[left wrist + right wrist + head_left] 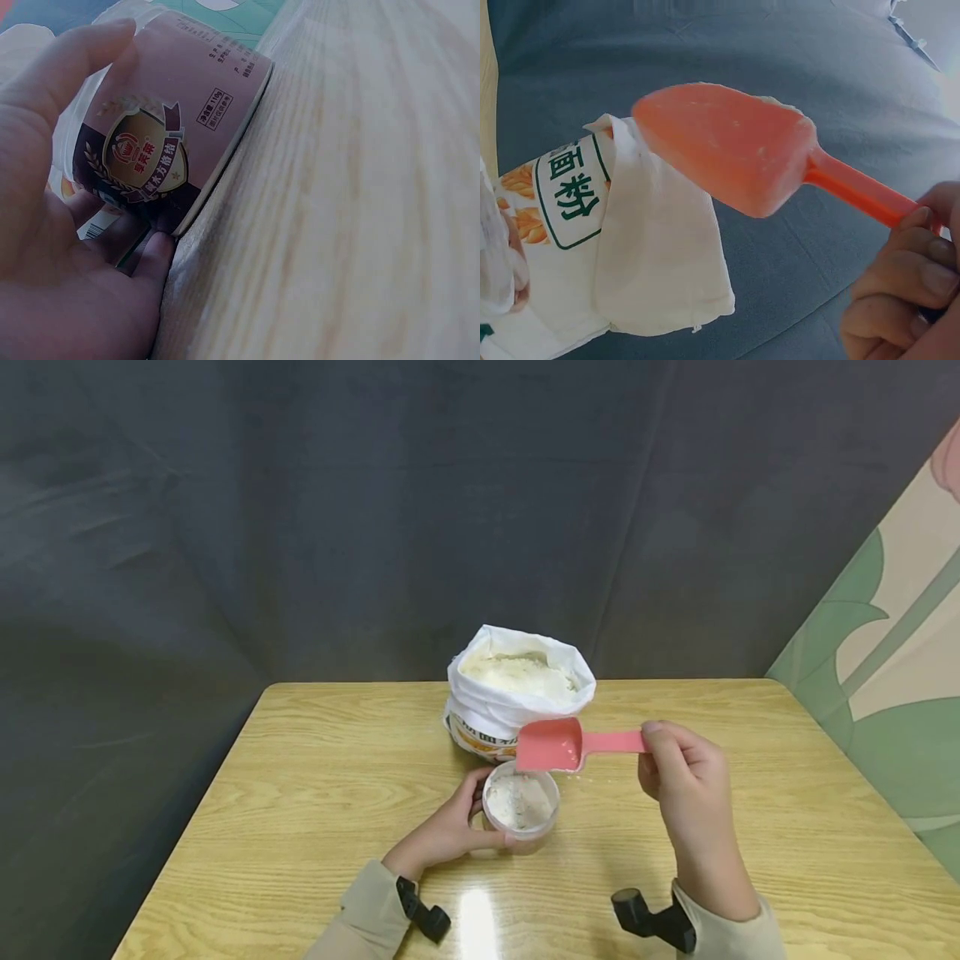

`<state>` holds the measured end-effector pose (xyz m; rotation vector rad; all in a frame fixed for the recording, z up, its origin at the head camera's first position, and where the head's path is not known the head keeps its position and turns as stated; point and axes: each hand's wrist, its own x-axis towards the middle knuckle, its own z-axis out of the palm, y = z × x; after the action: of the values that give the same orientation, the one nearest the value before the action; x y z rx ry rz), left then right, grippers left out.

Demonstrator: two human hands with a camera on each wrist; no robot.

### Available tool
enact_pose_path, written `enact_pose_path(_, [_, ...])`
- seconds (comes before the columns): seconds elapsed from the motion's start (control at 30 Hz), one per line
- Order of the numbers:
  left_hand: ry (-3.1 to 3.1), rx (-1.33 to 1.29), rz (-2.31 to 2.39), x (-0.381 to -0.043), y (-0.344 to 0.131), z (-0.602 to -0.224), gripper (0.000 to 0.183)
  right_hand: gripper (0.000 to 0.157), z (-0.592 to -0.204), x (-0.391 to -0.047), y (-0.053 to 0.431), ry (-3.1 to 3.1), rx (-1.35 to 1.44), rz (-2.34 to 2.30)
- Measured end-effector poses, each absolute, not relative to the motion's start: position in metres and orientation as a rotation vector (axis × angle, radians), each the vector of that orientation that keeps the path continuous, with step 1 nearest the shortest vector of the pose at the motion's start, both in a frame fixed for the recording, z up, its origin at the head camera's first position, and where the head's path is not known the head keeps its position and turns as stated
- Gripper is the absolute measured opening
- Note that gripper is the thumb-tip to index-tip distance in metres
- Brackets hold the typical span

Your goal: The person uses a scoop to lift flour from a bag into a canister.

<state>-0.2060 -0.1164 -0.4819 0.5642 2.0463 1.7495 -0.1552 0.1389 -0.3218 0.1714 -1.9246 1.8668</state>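
Note:
My right hand (690, 777) pinches the handle of a pink plastic scoop (551, 745) between thumb and fingers. The scoop is over the back edge of a small clear jar (534, 837), its bowl tipped, with a few white specks inside. White powder (517, 803) lies in the jar, which stands on the table. Around the jar's left side, my left hand (450, 831) holds it, thumb in front and fingers behind. In the left wrist view the jar's label (169, 97) bears a dark shield. The right wrist view shows the underside of the scoop (720, 142).
Just behind the jar stands a white flour bag (480, 706), its top rolled open and flour (517, 677) showing inside. Small white crumbs (588, 779) dot the wooden table (322, 777). A dark curtain (450, 510) hangs at the back, and a leaf-patterned surface (900, 710) is at right.

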Motion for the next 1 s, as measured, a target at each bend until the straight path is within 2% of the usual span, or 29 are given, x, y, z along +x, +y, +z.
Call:
enact_pose_path(0.57, [2.037, 0.548, 1.744, -0.207, -0.116, -0.480, 0.096, 0.044, -0.306, -0.177, 0.133, -1.541, 0.124, 2.012])
enact_pose_path(0.77, [2.056, 0.535, 1.732, -0.208, -0.116, -0.480, 0.096, 0.044, -0.301, -0.191, 0.133, -1.674, 0.158, 1.852])
enact_pose_path(1.0, [2.057, 0.553, 1.729, -0.207, -0.116, -0.481, 0.097, 0.047, -0.297, -0.207, 0.130, -1.968, 0.202, 1.405])
